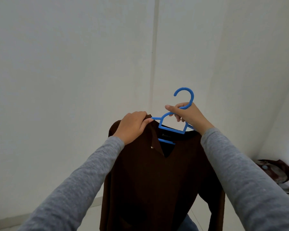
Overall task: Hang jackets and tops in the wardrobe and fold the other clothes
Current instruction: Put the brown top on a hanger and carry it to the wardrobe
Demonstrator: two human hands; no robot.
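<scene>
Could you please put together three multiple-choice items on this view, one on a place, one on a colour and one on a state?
1. Where does the right hand grip the hanger?
A. At the neck below the hook
B. At the tip of the left arm
C. On the lower bar

2. What colour is the hanger?
A. White
B. Blue
C. Black

3. How does the brown top sit at this moment?
A. Folded flat on the floor
B. Hung on a wardrobe rail
C. Held up in the air, with the hanger inside its neckline

Answers: 1 A, the fingers close round the stem just under the hook. 2 B, the plastic is bright blue against the pale wall. 3 C, the left hand holds the top's shoulder by the hanger's arm and the hook is on nothing.
</scene>
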